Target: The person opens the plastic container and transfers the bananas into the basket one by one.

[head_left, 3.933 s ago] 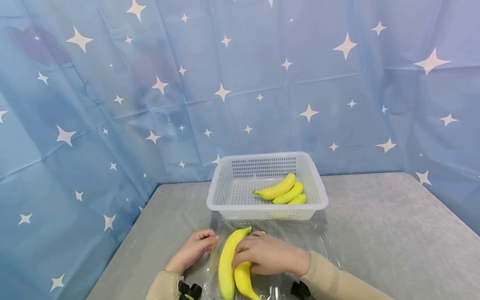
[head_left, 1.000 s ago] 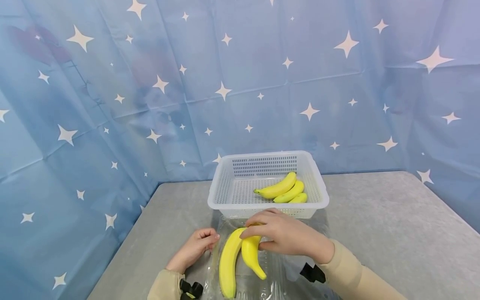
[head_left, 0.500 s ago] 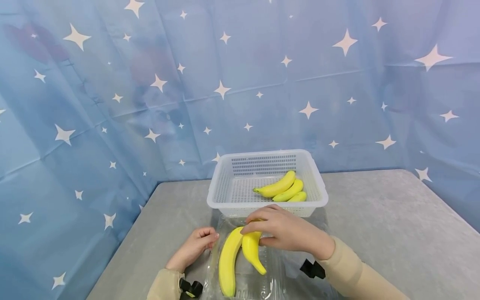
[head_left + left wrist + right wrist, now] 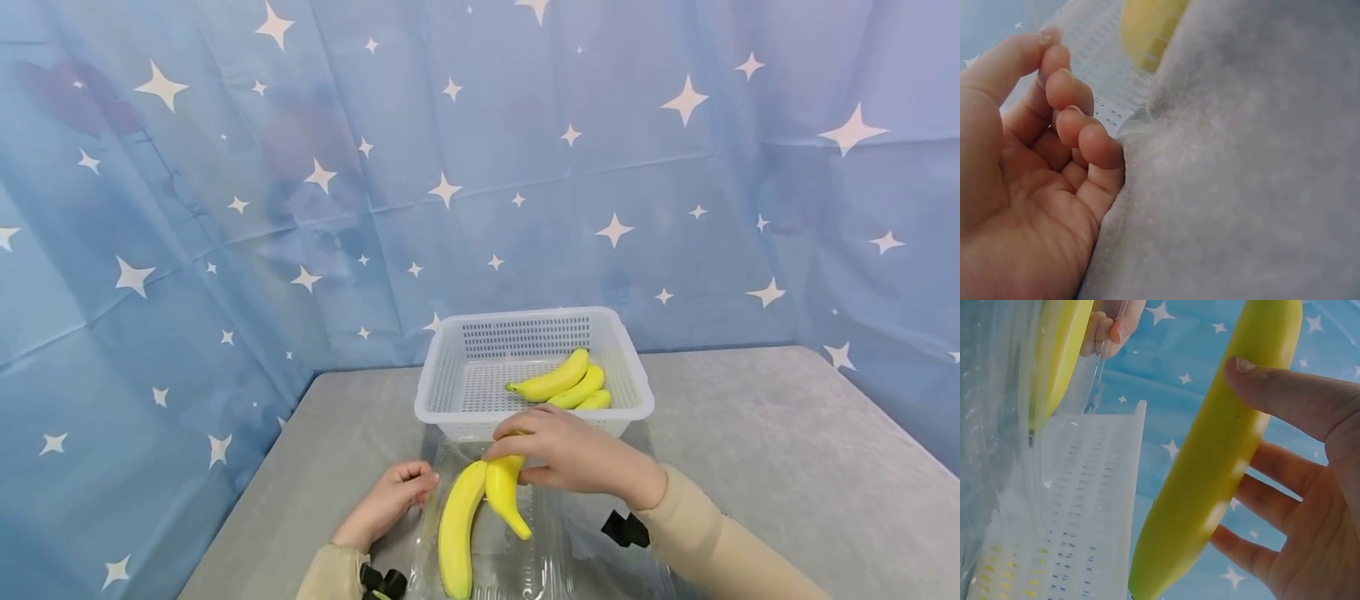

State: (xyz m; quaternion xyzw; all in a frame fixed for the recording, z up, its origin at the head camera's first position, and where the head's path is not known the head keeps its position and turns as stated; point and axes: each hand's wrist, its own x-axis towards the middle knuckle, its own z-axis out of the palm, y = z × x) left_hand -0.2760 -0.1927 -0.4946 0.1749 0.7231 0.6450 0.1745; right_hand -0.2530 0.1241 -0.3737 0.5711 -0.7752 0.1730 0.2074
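My right hand (image 4: 573, 450) holds a yellow banana (image 4: 1210, 462), thumb on one side and fingers on the other. It is tilted above a clear plastic clamshell box (image 4: 498, 567), its stem end pointing down toward me. Another banana (image 4: 456, 533) lies lengthwise along the left side of the box. At the box's left edge, my left hand (image 4: 393, 498) pinches the thin clear rim between thumb and curled fingers. In the left wrist view the fingertips (image 4: 1071, 90) bunch together beside the grey tabletop (image 4: 1241, 175).
Behind the box stands a white perforated plastic basket (image 4: 435, 392) with three bananas (image 4: 555, 379) on its right side. The box's other clear half extends to the right, under my right forearm. A blue star-patterned cloth (image 4: 480, 150) hangs behind the table.
My right hand has lifted the second banana out of its place beside the first and carried it back toward the basket. During the last second it barely moves. My left hand stays at the rim.
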